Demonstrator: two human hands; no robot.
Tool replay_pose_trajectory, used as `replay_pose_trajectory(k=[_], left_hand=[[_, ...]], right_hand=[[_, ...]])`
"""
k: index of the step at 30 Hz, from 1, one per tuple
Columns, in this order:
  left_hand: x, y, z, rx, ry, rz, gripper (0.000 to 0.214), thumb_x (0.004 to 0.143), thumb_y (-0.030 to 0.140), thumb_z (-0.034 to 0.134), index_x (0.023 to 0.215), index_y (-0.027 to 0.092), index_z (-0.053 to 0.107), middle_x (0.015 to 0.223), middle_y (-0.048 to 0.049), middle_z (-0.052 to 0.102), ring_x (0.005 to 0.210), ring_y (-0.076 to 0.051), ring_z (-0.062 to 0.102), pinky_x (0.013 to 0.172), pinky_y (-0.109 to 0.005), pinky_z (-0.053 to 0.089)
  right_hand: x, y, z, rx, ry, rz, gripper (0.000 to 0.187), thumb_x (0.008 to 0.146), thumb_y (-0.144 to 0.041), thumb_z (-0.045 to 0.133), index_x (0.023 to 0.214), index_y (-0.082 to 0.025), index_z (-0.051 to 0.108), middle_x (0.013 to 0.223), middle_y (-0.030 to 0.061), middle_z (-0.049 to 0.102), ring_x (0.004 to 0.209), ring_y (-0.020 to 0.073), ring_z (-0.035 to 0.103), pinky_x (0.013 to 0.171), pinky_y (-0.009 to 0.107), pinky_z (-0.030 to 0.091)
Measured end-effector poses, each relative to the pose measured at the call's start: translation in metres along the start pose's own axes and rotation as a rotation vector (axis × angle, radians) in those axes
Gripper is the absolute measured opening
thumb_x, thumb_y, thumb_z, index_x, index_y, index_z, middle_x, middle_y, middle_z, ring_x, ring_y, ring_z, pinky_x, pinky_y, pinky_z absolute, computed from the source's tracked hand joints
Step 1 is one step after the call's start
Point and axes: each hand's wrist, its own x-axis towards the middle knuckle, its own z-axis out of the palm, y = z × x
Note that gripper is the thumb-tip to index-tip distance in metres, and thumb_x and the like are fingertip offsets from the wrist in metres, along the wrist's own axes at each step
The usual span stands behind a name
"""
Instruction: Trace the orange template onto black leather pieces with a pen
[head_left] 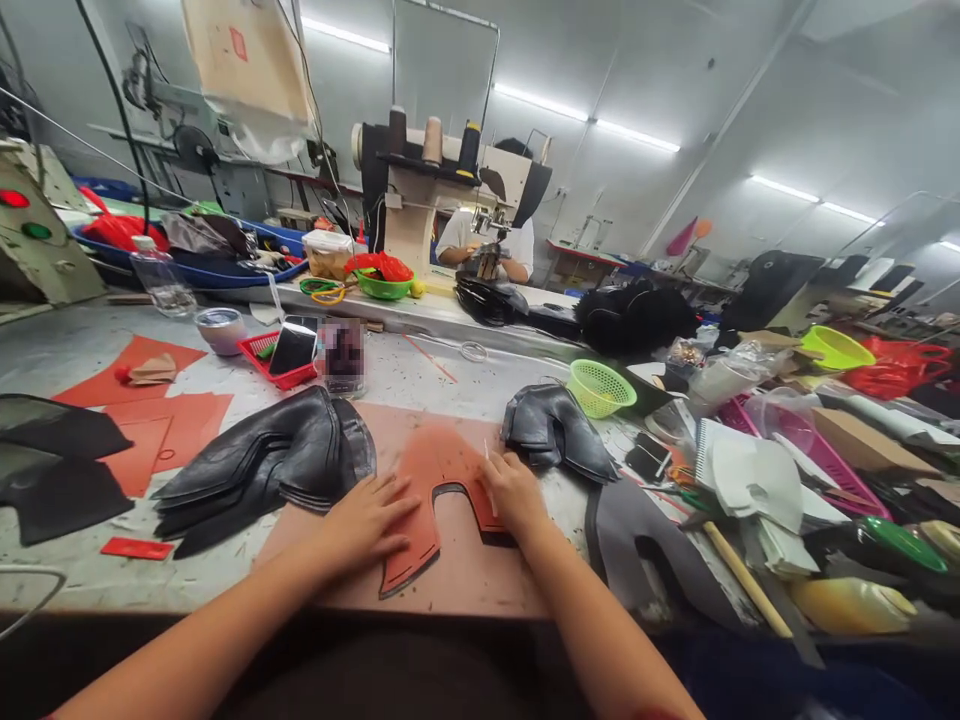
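Observation:
In front of me an orange U-shaped template (442, 460) lies over a dark piece whose edge shows along its rim, on a pinkish board (465, 580). My left hand (375, 520) rests flat on the template's left side, fingers spread. My right hand (514, 495) is closed at the right arm of the template, around a thin whitish pen (486, 448), which is blurred. Left of the template sits a stack of black leather pieces (262, 450). A smaller black leather stack (559, 430) is just beyond my right hand, and a grey U-shaped piece (652, 550) lies to its right.
More orange sheets (161, 420) and dark pieces (60, 465) lie at the left. A red basket (289, 375) and a green basket (600, 388) stand farther back. The right side is crowded with a wooden stick (746, 578) and bottle (851, 605). Opposite, a person works at a sewing machine (412, 200).

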Motion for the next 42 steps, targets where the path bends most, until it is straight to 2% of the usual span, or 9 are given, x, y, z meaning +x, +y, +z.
replay_pose_trajectory(k=[3, 7, 11, 19, 23, 26, 30, 36, 42], left_hand=[[-0.006, 0.003, 0.011, 0.007, 0.02, 0.027, 0.046, 0.082, 0.041, 0.055, 0.126, 0.028, 0.051, 0.138, -0.0097, 0.043, 0.127, -0.029, 0.039, 0.104, -0.047, 0.032], [-0.006, 0.003, 0.012, -0.003, 0.008, 0.065, 0.044, 0.084, 0.043, 0.052, 0.126, 0.031, 0.051, 0.14, -0.0067, 0.041, 0.129, -0.029, 0.036, 0.106, -0.047, 0.029], [-0.007, 0.005, 0.011, -0.012, -0.022, 0.06, 0.051, 0.081, 0.051, 0.054, 0.127, 0.03, 0.05, 0.141, -0.0075, 0.039, 0.13, -0.032, 0.032, 0.106, -0.049, 0.027], [-0.007, 0.006, 0.013, -0.062, -0.006, 0.052, 0.051, 0.079, 0.052, 0.056, 0.126, 0.031, 0.051, 0.141, -0.0058, 0.04, 0.131, -0.031, 0.032, 0.107, -0.048, 0.026], [-0.007, 0.006, 0.014, -0.067, -0.009, 0.049, 0.052, 0.08, 0.053, 0.054, 0.126, 0.03, 0.051, 0.141, -0.006, 0.04, 0.131, -0.031, 0.031, 0.107, -0.049, 0.026], [-0.007, 0.006, 0.015, -0.067, 0.005, 0.051, 0.051, 0.079, 0.052, 0.055, 0.125, 0.03, 0.052, 0.14, -0.0059, 0.041, 0.13, -0.03, 0.033, 0.107, -0.047, 0.027], [-0.007, 0.007, 0.015, -0.079, 0.027, 0.058, 0.05, 0.078, 0.051, 0.057, 0.124, 0.03, 0.054, 0.139, -0.0058, 0.043, 0.129, -0.03, 0.034, 0.106, -0.046, 0.028], [-0.008, 0.01, 0.011, -0.063, 0.014, 0.057, 0.05, 0.079, 0.05, 0.056, 0.122, 0.026, 0.056, 0.138, -0.0078, 0.044, 0.127, -0.032, 0.036, 0.105, -0.047, 0.03], [-0.008, 0.012, 0.013, -0.044, 0.039, 0.051, 0.045, 0.08, 0.047, 0.055, 0.12, 0.026, 0.059, 0.136, -0.0075, 0.047, 0.126, -0.03, 0.038, 0.106, -0.046, 0.029]], right_hand=[[-0.015, 0.002, -0.011, 0.012, 0.054, -0.044, 0.01, 0.084, -0.014, 0.051, 0.087, -0.018, 0.059, 0.092, 0.0094, 0.065, 0.084, 0.0239, 0.054, 0.067, 0.034, 0.042], [-0.042, 0.001, -0.023, 0.175, 0.108, -0.019, 0.014, 0.087, -0.012, 0.045, 0.089, -0.017, 0.058, 0.082, 0.0072, 0.063, 0.079, 0.0215, 0.052, 0.07, 0.033, 0.043], [-0.065, -0.002, -0.029, 0.277, 0.179, 0.041, 0.016, 0.089, -0.014, 0.042, 0.091, -0.017, 0.058, 0.084, 0.0074, 0.064, 0.08, 0.0201, 0.054, 0.072, 0.033, 0.045], [-0.073, -0.008, -0.04, 0.449, 0.241, 0.133, 0.023, 0.091, -0.017, 0.039, 0.097, -0.019, 0.061, 0.098, 0.009, 0.067, 0.085, 0.0193, 0.06, 0.077, 0.036, 0.049], [-0.063, -0.025, -0.046, 0.688, 0.155, 0.147, 0.025, 0.091, -0.028, 0.04, 0.102, -0.02, 0.062, 0.09, 0.0067, 0.068, 0.081, 0.018, 0.063, 0.073, 0.032, 0.05], [-0.055, -0.044, -0.046, 0.838, 0.041, 0.132, 0.03, 0.092, -0.033, 0.037, 0.089, -0.02, 0.063, 0.079, 0.0055, 0.068, 0.074, 0.0164, 0.063, 0.07, 0.03, 0.05], [-0.046, -0.066, -0.041, 0.943, -0.105, 0.189, 0.029, 0.091, -0.035, 0.037, 0.08, -0.019, 0.059, 0.074, 0.004, 0.064, 0.07, 0.0148, 0.062, 0.066, 0.025, 0.048], [-0.034, -0.083, -0.035, 0.868, -0.293, 0.081, 0.026, 0.09, -0.033, 0.041, 0.077, -0.019, 0.058, 0.07, 0.0026, 0.063, 0.065, 0.0141, 0.059, 0.062, 0.024, 0.045], [-0.027, -0.1, -0.038, 0.813, -0.335, 0.012, 0.019, 0.088, -0.025, 0.045, 0.078, -0.019, 0.059, 0.073, 0.0026, 0.064, 0.07, 0.0152, 0.06, 0.066, 0.025, 0.046]])
